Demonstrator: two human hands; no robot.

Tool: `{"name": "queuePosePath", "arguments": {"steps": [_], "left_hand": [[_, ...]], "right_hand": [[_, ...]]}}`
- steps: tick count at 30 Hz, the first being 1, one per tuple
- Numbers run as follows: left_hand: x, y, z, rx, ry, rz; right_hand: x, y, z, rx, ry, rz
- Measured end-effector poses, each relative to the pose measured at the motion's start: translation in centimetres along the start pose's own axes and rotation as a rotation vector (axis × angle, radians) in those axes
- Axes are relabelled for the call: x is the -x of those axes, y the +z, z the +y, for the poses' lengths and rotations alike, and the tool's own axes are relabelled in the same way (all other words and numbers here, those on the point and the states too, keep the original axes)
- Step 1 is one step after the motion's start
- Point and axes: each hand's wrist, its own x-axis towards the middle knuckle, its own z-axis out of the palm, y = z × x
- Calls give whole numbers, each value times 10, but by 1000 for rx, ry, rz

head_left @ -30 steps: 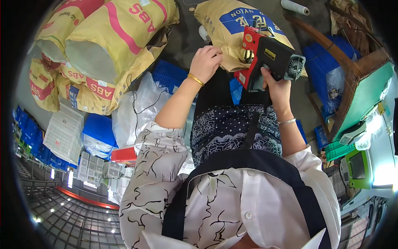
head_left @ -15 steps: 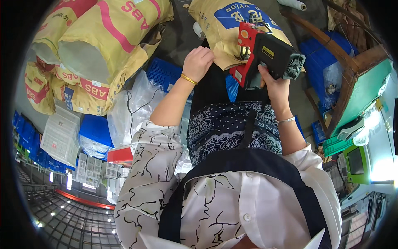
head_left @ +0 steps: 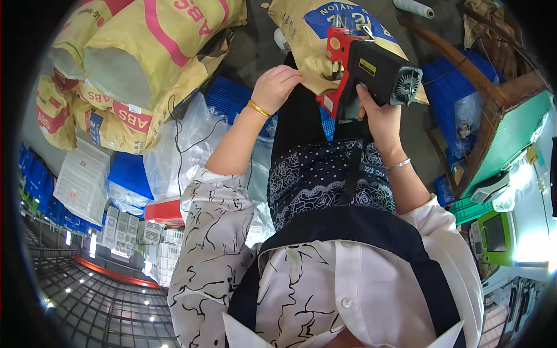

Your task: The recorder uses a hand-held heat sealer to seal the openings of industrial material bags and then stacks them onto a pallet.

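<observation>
Red and black, a handheld bag-stitching machine (head_left: 371,72) is at the near end of a tan paper sack (head_left: 310,52) with a blue printed panel, in front of the person's legs. Its red head overlaps the sack's near edge; whether the paper sits inside the stitching mechanism cannot be told. The right hand (head_left: 380,119) grips the machine from below, fingers wrapped around its handle and mostly hidden, the thumb along the near side of the black housing. The left hand (head_left: 275,90) is at the left corner of that edge, its fingers bent and pressed together, thumb and forefinger pinching the paper. A gold bangle (head_left: 259,109) circles the left wrist, a silver bracelet (head_left: 397,165) the right. A dark patterned apron (head_left: 328,168) covers the person's lap. Beside the left forearm lie crumpled clear plastic bags (head_left: 185,145), with a blue perforated crate (head_left: 220,100) just beyond them. Large yellow sacks (head_left: 168,35) with pink bands fill the upper left. At upper right, a white roll (head_left: 414,8) rests on the floor near a wooden frame (head_left: 464,58).
</observation>
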Motion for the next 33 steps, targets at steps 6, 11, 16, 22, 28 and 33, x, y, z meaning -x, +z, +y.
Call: {"name": "queuePosePath", "arguments": {"steps": [6, 11, 16, 22, 28, 33], "left_hand": [[12, -5, 0, -85, -184, -5], [62, -14, 3, -157, -424, 12], [103, -1, 23, -24, -824, 168], [132, 10, 37, 33, -946, 300], [160, -12, 44, 120, -1173, 657], [151, -31, 71, 128, -1194, 726]], "right_hand": [[-2, 6, -4, -82, -6, -19], [5, 17, -8, -188, 16, -21], [8, 23, -12, -145, 18, -55], [16, 47, -23, -165, -2, -141], [35, 77, -29, -153, -64, -191], [44, 89, -23, 71, -231, -195]]}}
